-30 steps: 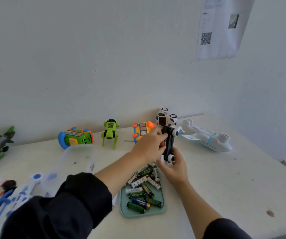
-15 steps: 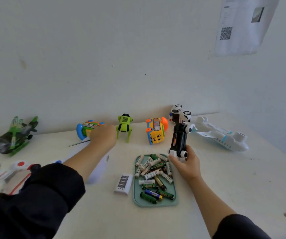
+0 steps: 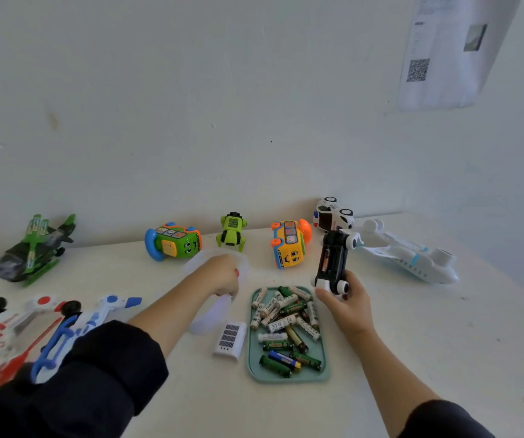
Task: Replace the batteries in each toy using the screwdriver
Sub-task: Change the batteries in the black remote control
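Right hand (image 3: pixel 347 306) grips the upended black-and-white toy car (image 3: pixel 333 262) above the green battery tray (image 3: pixel 289 376) — compartment open, one battery showing. Left hand (image 3: pixel 223 276), blurred, grip unclear — other toys wait.

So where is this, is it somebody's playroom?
More likely a plain work table set up for fixing toys. Toys such as the white toy plane line a bare white wall, a green tray holds loose batteries, and a printed sheet with a code hangs above.
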Demonstrator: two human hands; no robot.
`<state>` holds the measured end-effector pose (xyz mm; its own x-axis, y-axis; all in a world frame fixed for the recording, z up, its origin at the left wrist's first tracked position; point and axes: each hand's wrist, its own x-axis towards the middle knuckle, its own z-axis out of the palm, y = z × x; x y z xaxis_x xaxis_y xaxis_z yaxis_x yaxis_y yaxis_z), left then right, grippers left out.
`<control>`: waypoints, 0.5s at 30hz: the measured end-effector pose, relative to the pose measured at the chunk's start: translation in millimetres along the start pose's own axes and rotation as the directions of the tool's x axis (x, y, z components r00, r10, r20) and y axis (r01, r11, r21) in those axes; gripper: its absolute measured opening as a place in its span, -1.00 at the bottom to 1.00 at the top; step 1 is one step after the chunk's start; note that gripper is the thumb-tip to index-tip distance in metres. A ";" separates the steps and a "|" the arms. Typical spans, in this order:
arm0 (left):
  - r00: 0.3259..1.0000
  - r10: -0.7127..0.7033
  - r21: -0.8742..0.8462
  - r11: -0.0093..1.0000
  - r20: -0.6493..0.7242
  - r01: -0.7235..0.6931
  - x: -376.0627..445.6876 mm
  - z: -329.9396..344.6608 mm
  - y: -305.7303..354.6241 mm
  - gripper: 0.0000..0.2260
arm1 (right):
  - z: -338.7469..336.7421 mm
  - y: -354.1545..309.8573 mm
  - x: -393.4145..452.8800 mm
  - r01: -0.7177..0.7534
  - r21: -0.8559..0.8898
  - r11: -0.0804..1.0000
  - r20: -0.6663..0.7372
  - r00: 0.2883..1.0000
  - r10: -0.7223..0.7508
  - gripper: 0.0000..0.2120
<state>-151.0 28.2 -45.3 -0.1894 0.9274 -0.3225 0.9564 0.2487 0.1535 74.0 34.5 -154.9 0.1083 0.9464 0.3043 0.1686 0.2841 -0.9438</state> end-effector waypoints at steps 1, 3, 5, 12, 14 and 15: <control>0.999 0.035 0.007 0.999 -0.022 -0.035 0.0 0.0 5.0 -0.69 | -0.1 0.4 0.2 -0.006 0.013 1.000 -0.002 1.000 0.006 -0.63; 0.988 0.112 -0.018 0.993 -0.106 -0.114 -4.7 -5.8 17.9 -0.70 | -1.3 1.1 1.1 -0.013 0.030 0.999 -0.003 1.000 0.013 -0.66; 0.951 0.172 -0.133 0.968 -0.258 -0.211 -13.7 -19.3 32.1 -0.70 | -1.7 0.8 1.9 -0.012 0.037 0.999 0.000 1.000 0.012 -0.68; 0.771 0.183 -0.515 0.648 -0.610 -0.561 -34.8 -37.8 56.5 -0.95 | -2.0 -0.5 1.4 -0.013 0.065 0.998 -0.005 1.000 0.013 -0.69; 0.811 0.140 -0.629 0.560 -0.568 -0.538 -37.2 -28.2 57.6 -0.92 | -1.9 -0.8 1.2 -0.016 0.068 0.998 -0.006 1.000 0.017 -0.68; 0.826 0.122 -0.664 0.536 -0.550 -0.521 -37.3 -22.5 57.6 -0.89 | -2.1 -0.9 0.9 -0.015 0.067 0.998 -0.008 1.000 0.015 -0.68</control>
<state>-93.9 14.2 -3.4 -0.1623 0.9502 0.2662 0.4634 -0.1648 0.8707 76.0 34.8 -153.6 0.1183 0.9495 0.2907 0.1005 0.2798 -0.9548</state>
